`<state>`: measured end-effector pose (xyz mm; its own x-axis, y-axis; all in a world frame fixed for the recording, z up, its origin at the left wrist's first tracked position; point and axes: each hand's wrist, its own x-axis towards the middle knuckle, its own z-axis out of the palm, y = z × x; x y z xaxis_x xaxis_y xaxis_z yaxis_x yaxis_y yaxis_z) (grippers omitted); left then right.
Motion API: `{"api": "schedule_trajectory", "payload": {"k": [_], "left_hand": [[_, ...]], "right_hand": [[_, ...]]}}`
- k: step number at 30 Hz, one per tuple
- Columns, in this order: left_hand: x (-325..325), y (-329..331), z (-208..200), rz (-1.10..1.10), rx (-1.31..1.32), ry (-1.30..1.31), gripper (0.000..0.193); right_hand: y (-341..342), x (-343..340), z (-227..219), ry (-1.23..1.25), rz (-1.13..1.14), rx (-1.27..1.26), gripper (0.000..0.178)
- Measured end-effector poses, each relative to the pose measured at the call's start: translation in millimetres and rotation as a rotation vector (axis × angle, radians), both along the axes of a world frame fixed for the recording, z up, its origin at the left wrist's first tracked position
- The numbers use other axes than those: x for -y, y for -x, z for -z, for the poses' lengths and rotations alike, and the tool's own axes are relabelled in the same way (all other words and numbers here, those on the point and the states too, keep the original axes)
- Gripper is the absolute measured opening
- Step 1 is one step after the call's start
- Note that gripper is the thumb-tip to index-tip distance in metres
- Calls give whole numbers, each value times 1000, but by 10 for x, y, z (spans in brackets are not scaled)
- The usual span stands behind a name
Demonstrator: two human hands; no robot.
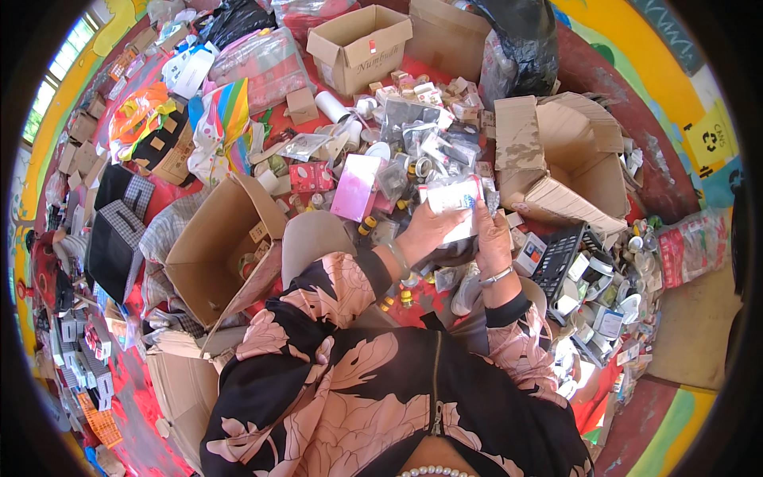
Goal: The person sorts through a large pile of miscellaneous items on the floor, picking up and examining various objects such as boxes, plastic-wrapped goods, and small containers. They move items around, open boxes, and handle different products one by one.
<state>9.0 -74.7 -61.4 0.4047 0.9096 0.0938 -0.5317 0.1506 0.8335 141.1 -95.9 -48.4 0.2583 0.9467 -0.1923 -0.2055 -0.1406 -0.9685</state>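
In front of my body I hold a small white box (451, 197) with red edging and a blue mark, tilted up toward me. My left hand (427, 232) is closed on its lower left side. At the right edge of the same box, my right hand (493, 240) grips it with the fingers bent. Just left of it a pink box (357, 187) stands in the heap. Behind it lie clear plastic packages (413, 123) and small cartons, and small yellow-capped bottles (367, 225) lie below the pink box.
Open cardboard boxes stand at the left (208, 254), the right (528, 163) and the back (362, 56). A black plastic crate (566, 258) tilts beside mixed packaging at the right. Black bags (520, 48) and colourful plastic bags (222, 127) rest farther off. Red sheeting covers the floor.
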Motion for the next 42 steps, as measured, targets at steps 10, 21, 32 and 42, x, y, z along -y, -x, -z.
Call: {"api": "schedule_trajectory", "payload": {"k": [10,21,32,42], "left_hand": [[471,42,188,-19,-217,-5,27],[769,50,940,114,-298,664,41],[840,178,854,36,-292,721,43],[403,375,1157,-246,-433,432,48]], "right_hand": [[-193,382,-11,159,-216,-323,55],[-174,714,554,497,-246,156,54],[-165,796,466,446,-501,-6,30],[-547,568,670,292,-194,546,48]]}}
